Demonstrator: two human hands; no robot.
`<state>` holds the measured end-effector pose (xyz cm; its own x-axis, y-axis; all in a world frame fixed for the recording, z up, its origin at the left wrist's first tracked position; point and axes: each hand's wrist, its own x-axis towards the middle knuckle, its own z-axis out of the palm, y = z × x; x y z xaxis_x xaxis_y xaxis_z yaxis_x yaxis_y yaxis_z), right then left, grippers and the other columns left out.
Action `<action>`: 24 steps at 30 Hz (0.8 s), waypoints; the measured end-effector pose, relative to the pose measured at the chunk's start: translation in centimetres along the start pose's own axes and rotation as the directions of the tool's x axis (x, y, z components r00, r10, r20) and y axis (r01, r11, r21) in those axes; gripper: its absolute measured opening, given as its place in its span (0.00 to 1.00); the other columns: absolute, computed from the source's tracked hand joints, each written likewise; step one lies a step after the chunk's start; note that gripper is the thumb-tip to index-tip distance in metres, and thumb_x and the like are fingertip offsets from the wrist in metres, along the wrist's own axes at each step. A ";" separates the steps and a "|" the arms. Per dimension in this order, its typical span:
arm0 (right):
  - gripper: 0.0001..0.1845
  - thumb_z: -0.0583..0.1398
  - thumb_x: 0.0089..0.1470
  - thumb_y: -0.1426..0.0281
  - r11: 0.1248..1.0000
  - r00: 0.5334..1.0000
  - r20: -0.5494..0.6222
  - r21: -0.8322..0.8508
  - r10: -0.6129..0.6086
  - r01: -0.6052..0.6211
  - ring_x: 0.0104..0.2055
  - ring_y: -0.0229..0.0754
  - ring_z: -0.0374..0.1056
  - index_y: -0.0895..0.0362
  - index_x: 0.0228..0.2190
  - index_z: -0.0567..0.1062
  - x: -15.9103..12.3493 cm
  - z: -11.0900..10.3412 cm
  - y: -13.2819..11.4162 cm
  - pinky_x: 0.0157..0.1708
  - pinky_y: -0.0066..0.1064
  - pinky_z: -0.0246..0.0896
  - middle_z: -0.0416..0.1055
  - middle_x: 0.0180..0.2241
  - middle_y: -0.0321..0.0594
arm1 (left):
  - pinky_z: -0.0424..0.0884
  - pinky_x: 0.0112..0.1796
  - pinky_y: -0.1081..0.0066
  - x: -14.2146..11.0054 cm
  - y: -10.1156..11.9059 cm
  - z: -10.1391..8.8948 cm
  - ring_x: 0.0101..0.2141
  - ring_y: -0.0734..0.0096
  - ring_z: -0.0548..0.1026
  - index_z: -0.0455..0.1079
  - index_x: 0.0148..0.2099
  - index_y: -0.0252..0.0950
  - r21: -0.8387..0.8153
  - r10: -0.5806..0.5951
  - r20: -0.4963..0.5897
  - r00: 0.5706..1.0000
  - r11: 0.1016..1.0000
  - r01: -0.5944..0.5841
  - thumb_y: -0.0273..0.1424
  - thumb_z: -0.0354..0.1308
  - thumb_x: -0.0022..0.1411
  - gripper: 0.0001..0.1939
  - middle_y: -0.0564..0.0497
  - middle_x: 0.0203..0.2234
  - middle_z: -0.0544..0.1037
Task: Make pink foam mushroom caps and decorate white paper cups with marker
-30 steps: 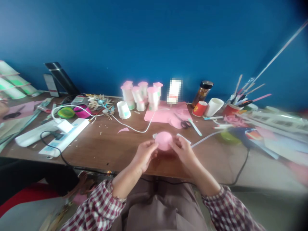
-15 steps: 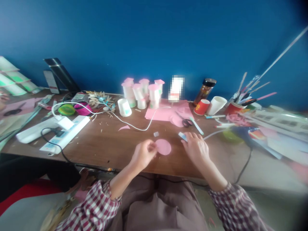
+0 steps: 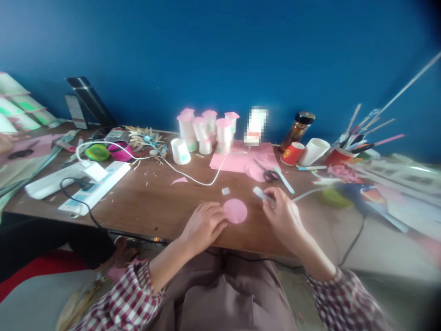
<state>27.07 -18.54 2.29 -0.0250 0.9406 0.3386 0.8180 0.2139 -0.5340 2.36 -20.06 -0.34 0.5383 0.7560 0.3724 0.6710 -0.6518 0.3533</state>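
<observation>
A round pink paper disc (image 3: 237,211) lies flat on the brown table in front of me. My left hand (image 3: 205,224) rests on the table, fingers stretched out, their tips at the disc's left edge. To the right of the disc, my right hand (image 3: 281,209) is closed around a short white tube that looks like a glue stick (image 3: 257,192); its end points up and left. A small whitish piece, perhaps a cap (image 3: 225,191), lies just behind the disc. Scissors (image 3: 270,174) lie on pink paper sheets (image 3: 229,161) farther back.
Paper cups with pink tops (image 3: 223,133) stand at the back beside a single white cup (image 3: 181,151). A power strip (image 3: 94,188) with cables lies left. A red cup (image 3: 292,154), a bottle (image 3: 299,131) and a cup of pens (image 3: 341,156) stand right. Another person's hand (image 3: 5,143) shows far left.
My left hand has gone from pinching the disc's edge to lying with fingers stretched beside it. My right hand has lifted and turned with the glue stick, its white end now showing more.
</observation>
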 end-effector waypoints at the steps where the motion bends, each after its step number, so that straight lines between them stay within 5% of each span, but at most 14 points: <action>1: 0.10 0.56 0.53 0.70 0.985 0.998 0.041 0.167 0.037 -0.044 0.37 0.44 0.67 0.56 0.39 0.69 -0.1 -0.2 -0.4 0.36 0.33 0.60 0.72 0.36 0.43 | 0.63 0.50 0.59 -0.1 -0.1 0.1 0.49 0.62 0.67 0.70 0.45 0.40 0.000 0.002 0.002 1.000 1.000 -0.002 0.32 0.53 0.62 0.10 0.50 0.42 0.77; 5: 0.15 0.57 0.54 0.63 0.699 0.944 0.290 0.643 0.155 -0.312 0.34 0.40 0.68 0.58 0.41 0.69 -0.3 -0.4 -1.4 0.32 0.30 0.63 0.72 0.35 0.42 | 0.63 0.50 0.59 -0.4 -0.3 0.2 0.49 0.62 0.67 0.70 0.46 0.40 0.004 0.001 0.034 0.999 1.000 -0.001 0.34 0.52 0.62 0.12 0.49 0.43 0.76; 8: 0.18 0.58 0.53 0.61 0.529 0.903 0.393 0.736 0.176 -0.423 0.30 0.37 0.67 0.57 0.43 0.69 -0.5 -0.1 -1.6 0.30 0.30 0.64 0.71 0.34 0.40 | 0.62 0.51 0.58 -0.4 -0.4 0.2 0.50 0.61 0.67 0.71 0.45 0.40 0.014 0.014 0.068 0.998 1.000 -0.015 0.34 0.51 0.63 0.12 0.49 0.44 0.75; 11: 0.18 0.57 0.54 0.58 0.475 0.877 0.441 0.740 0.192 -0.476 0.27 0.36 0.66 0.55 0.43 0.69 -0.7 0.1 -1.7 0.28 0.30 0.64 0.70 0.30 0.37 | 0.62 0.52 0.58 -0.4 -0.5 0.1 0.50 0.61 0.66 0.71 0.46 0.39 0.009 0.020 0.070 0.997 1.000 -0.021 0.34 0.51 0.63 0.12 0.49 0.44 0.75; 15: 0.21 0.58 0.52 0.58 0.490 0.878 0.463 0.742 0.120 -0.458 0.28 0.37 0.65 0.56 0.45 0.70 -1.2 0.4 -2.0 0.28 0.30 0.63 0.71 0.30 0.40 | 0.61 0.52 0.59 -0.4 -0.4 0.1 0.50 0.62 0.67 0.71 0.45 0.39 -0.001 0.012 0.061 0.998 1.000 -0.012 0.35 0.51 0.63 0.12 0.48 0.43 0.75; 24: 0.13 0.64 0.46 0.65 0.763 0.954 0.293 0.601 0.066 -0.237 0.34 0.42 0.70 0.57 0.36 0.75 -1.6 1.3 -3.0 0.35 0.32 0.64 0.75 0.34 0.41 | 0.60 0.52 0.59 -0.1 -0.5 -0.5 0.50 0.61 0.66 0.68 0.48 0.40 0.018 0.048 0.146 0.988 0.999 -0.051 0.34 0.49 0.64 0.12 0.50 0.46 0.74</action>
<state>23.93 -20.30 2.32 -0.1385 0.9885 0.0607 0.2846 0.0984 -0.9536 1.73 -19.85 -0.16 0.6386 0.7246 0.2592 0.6520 -0.6884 0.3179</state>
